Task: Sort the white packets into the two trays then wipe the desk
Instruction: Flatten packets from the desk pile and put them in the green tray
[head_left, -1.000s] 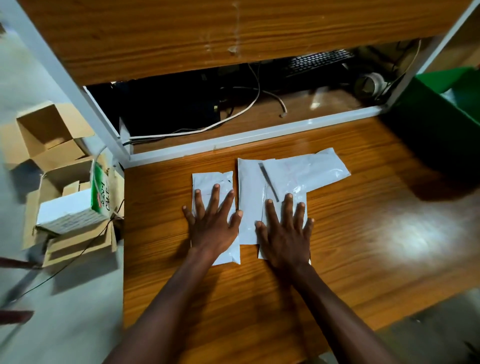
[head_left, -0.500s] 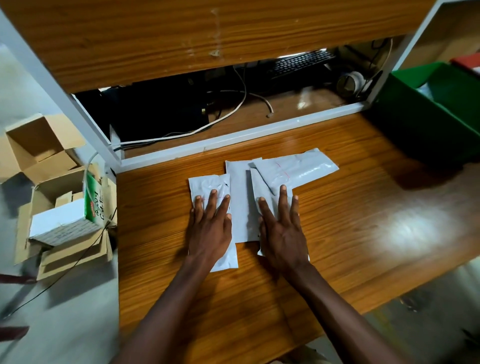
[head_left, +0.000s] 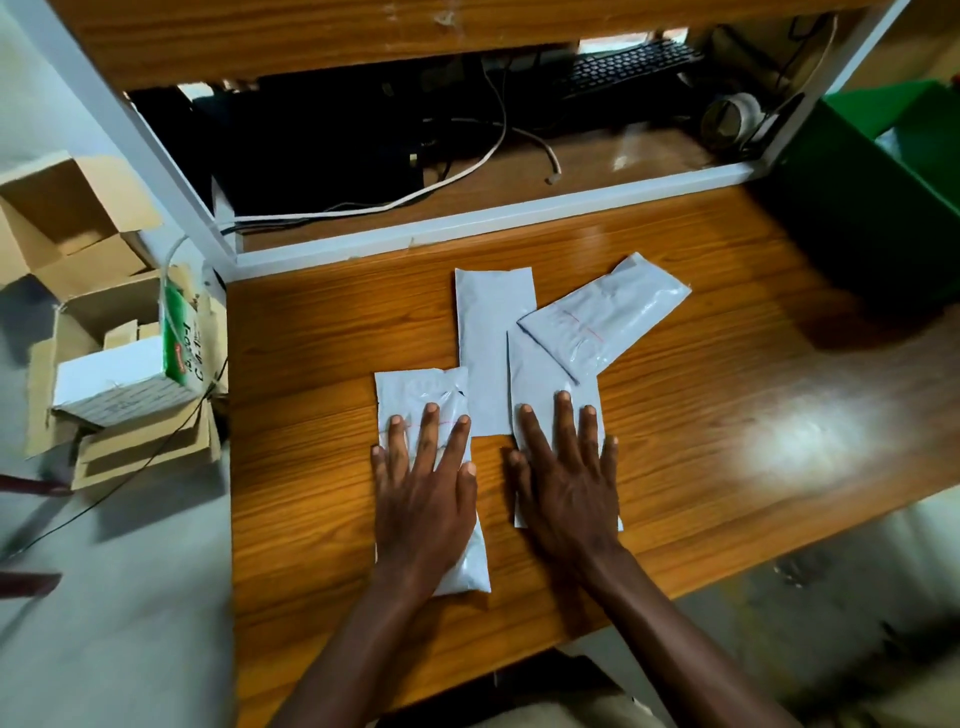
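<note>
Flat grips (head_left: 423, 499) (head_left: 566, 483) — glossy white packets (head_left: 493, 332)

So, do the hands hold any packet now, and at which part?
Nothing is gripped. The left hand lies flat on the left packet, and the right hand lies flat on the lower part of the right packet, fingers straight.

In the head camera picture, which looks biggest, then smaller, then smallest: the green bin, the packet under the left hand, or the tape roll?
1. Green bin, though the picture's edge cuts it off
2. Packet under the left hand
3. Tape roll, farther back, so nearness may exaggerate the gap
</note>
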